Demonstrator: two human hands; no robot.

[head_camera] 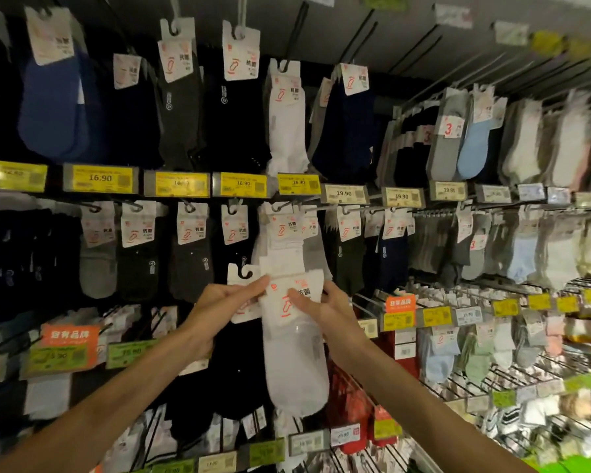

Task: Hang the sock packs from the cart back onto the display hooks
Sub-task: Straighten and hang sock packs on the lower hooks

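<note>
Bare left hand (219, 303) and bare right hand (328, 310) on long, uncovered forearms (123, 397).

We see through one camera only, worn on the head. It faces forward at a wall of hanging socks (287, 124), near enough that both forearms reach in from the bottom edge. The left hand (219, 302) and right hand (331, 312) hold a white sock pack (294, 363) just below mid-frame. Right of the hands, the wide lens curves the racks (492, 213).
</note>
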